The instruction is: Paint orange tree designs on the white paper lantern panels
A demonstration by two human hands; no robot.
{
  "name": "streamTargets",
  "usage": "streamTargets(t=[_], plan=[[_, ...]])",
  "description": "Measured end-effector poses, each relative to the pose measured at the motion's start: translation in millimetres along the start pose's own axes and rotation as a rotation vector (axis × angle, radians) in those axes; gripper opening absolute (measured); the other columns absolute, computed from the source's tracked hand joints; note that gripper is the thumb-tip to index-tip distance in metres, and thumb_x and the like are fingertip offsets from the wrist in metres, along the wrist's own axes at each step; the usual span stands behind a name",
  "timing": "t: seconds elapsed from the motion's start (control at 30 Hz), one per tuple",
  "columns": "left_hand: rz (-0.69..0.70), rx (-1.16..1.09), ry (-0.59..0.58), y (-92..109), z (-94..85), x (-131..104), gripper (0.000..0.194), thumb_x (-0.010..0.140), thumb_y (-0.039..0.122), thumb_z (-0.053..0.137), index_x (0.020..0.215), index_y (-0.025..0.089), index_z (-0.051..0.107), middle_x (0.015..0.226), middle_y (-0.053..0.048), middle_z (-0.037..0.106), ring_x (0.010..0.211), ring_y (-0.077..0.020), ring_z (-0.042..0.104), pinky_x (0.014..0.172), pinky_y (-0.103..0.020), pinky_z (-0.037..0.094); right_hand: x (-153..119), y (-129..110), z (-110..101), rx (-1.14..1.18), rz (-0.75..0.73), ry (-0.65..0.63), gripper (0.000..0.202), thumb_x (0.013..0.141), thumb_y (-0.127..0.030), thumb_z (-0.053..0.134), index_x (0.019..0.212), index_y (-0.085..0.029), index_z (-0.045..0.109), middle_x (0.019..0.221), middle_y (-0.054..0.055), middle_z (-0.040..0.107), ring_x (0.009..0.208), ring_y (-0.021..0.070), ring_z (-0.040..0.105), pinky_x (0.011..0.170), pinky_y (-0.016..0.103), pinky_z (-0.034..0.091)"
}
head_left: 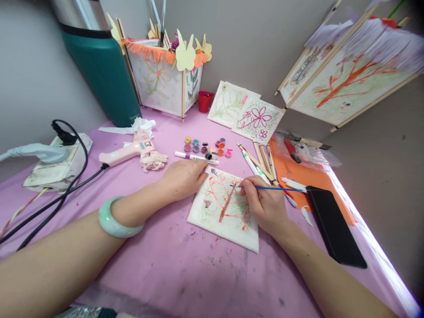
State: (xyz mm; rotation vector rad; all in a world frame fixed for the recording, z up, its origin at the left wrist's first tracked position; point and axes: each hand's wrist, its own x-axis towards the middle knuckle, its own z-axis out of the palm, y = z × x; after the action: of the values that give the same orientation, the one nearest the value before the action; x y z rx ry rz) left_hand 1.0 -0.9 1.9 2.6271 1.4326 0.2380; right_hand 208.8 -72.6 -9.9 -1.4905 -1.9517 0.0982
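Textured, green-tinged white square panel (215, 216) with an orange-red tree (228, 203) lies on the purple-covered table (159, 274); right hand (266, 205) pinches a slim blue paintbrush (274, 188); left hand (183, 180) stretches out at the panel's edge.

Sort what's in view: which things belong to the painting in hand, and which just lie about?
In use: blue brush in the right hand, painted sheet, probably paint pots.

Lying about, apparently: pink glue gun, black slab, teal bottle, red bucket.
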Motion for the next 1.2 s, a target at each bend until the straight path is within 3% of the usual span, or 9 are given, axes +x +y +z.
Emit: streamTargets(t=[0.83, 1.2], plan=[[-0.004, 0.001, 0.006, 0.3, 0.0, -0.3, 0.034, 0.085, 0.034, 0.033, 0.110, 0.022, 0.054, 0.094, -0.006, 0.065, 0.085, -0.0200, 0.059, 0.070, -0.032, 0.043, -2.7, 0.5, -0.3, 0.039, -0.035, -0.042, 0.021, 0.087, -0.027, 0.040, 0.078, -0.018, 0.057, 0.065, 0.001, 0.059, 0.053, 0.0100, 0.051, 0.053, 0.022, 0.038], [0.017, -0.005, 0.022, -1.3, 1.3, -0.2, 0.034, 0.085, 0.035, 0.033, 0.109, 0.022, 0.054, 0.092, -0.005, 0.065, 0.083, -0.0202, 0.060, 0.067, -0.031, 0.043, -2.5, -2.5, -3.1, 0.096, -0.138, -0.117, 0.021, 0.086, -0.024, 0.041, 0.073, -0.018, 0.056, 0.059, 0.001, 0.055, 0.054, 0.0110, 0.051, 0.054, 0.023, 0.038]])
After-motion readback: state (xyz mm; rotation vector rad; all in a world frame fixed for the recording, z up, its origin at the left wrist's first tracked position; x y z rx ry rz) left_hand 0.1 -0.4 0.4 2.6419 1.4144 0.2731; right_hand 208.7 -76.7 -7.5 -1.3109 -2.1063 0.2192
